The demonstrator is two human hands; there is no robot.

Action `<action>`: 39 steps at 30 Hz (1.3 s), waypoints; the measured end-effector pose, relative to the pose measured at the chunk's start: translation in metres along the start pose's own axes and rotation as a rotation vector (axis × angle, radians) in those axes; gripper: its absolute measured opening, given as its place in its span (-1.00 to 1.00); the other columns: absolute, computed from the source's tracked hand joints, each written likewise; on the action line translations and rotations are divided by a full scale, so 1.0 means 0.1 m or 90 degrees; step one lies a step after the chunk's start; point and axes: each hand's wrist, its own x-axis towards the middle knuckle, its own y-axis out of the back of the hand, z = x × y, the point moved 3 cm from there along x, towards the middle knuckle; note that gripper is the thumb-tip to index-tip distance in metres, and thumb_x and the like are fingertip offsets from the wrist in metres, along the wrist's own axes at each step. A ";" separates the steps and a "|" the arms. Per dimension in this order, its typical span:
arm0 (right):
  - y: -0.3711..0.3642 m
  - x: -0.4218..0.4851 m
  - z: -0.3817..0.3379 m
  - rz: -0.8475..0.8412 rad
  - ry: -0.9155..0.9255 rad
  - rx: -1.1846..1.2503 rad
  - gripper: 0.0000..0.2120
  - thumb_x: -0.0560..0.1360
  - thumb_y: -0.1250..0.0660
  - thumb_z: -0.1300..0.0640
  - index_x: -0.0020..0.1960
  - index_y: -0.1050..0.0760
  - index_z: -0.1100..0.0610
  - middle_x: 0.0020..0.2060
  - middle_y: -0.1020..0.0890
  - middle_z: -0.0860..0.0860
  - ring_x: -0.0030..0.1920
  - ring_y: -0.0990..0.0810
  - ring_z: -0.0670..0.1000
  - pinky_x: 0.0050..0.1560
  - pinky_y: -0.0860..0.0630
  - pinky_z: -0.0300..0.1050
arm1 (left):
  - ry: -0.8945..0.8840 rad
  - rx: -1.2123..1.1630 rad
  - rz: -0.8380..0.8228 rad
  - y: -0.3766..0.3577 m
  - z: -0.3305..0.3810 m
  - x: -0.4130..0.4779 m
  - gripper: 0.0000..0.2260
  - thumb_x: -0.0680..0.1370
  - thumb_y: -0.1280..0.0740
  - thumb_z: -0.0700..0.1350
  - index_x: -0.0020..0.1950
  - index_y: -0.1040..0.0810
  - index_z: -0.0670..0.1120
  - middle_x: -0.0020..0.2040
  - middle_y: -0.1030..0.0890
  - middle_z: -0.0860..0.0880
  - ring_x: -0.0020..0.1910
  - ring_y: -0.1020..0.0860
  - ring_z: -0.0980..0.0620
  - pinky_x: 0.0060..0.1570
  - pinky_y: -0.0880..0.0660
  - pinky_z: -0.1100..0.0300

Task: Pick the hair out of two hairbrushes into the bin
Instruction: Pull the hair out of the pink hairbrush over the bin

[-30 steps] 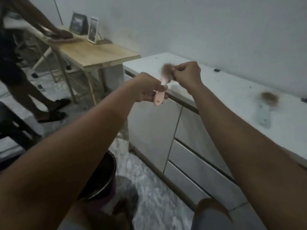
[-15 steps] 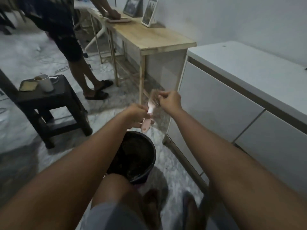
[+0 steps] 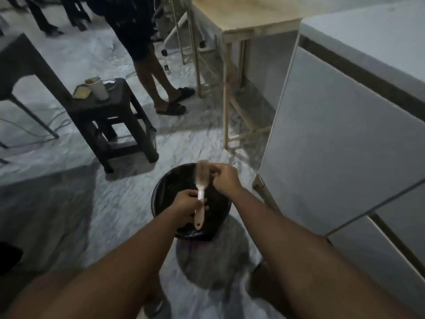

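Early on, I judge: left hand [image 3: 186, 207] grips the pink hairbrush [image 3: 200, 196] over the black bin [image 3: 161, 192], right hand [image 3: 224, 179] pinching its matted hair [image 3: 202, 169], second brush unseen

Bare forearms; perhaps grey shorts, blurred.

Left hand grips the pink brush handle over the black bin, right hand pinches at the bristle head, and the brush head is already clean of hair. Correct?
Not quite. In the head view the hairbrush head is thick with brown hair. The rest stands: the left hand grips the pink handle over the black bin, and the right hand pinches at the bristle head.
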 end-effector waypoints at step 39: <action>-1.25 0.66 1.06 -0.159 -0.116 -0.090 -0.26 0.37 -0.36 0.37 0.47 -0.24 -0.01 0.39 -0.38 0.10 0.30 -0.50 0.11 0.19 -0.59 0.03 | 0.016 -0.217 0.050 0.59 -1.04 1.07 -0.81 0.71 -0.10 -0.08 -0.05 -0.36 -0.12 -0.21 -0.41 -0.04 -0.43 -0.32 0.05 -0.46 -0.30 0.19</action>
